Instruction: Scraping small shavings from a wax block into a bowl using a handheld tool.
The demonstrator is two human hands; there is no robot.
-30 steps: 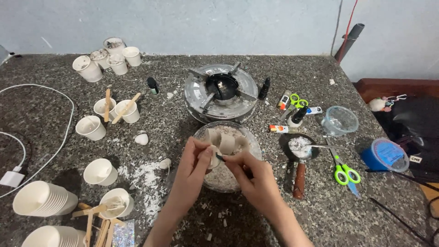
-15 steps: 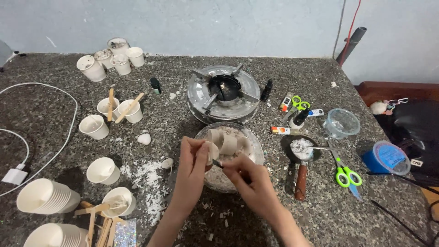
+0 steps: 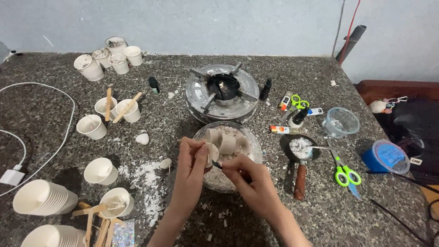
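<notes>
My left hand point(image 3: 191, 165) pinches a small white wax piece point(image 3: 212, 153) over a clear glass bowl point(image 3: 254, 147) that holds white chunks and crumbs. My right hand point(image 3: 250, 179) grips a thin dark tool point(image 3: 216, 164) whose tip touches that piece. Both hands meet above the bowl's near-left rim. White flakes point(image 3: 145, 176) lie scattered on the speckled stone counter to the left of the bowl.
A small gas burner point(image 3: 223, 91) stands behind the bowl. Right of it are a little black pan with a spoon point(image 3: 299, 148), green scissors point(image 3: 345, 173), a clear cup point(image 3: 340, 121) and a blue-lidded tub point(image 3: 386, 156). Paper cups point(image 3: 100, 171), cup stacks point(image 3: 41, 197), wooden sticks and a white cable point(image 3: 43, 137) sit left.
The view has shifted slightly. My hands stay over the bowl; my left hand has turned the white piece up while the right works the tool against it.
</notes>
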